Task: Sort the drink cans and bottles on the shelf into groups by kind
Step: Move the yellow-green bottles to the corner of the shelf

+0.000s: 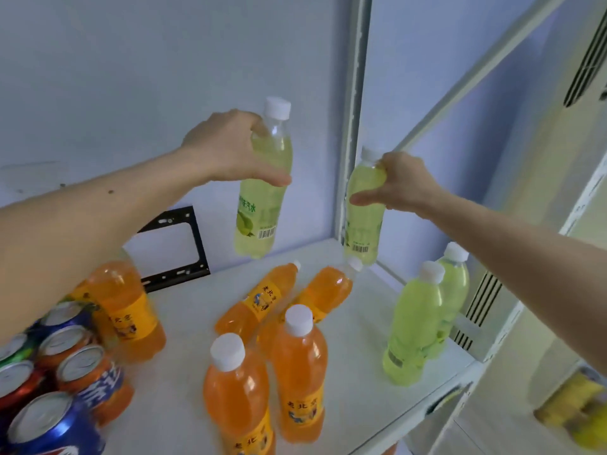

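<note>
My left hand [226, 149] grips a pale green lime soda bottle [259, 205] by its upper body, lifted clear above the white shelf [361, 326]. My right hand [404, 185] grips a second green bottle [363, 218] near its shoulder, held just above the shelf by the back right corner. Two more green bottles [417, 323] stand together at the right edge. Orange soda bottles are in the middle: two upright at the front [295, 372], two lying on their sides behind [262, 300], and one upright at the left [128, 307]. Several cans [65, 372] cluster at the front left.
A black metal bracket [184, 247] leans on the back wall behind the orange bottles. A white upright post [353, 126] marks the shelf's right rear corner. Yellow packages [578, 408] lie on a lower level at the right.
</note>
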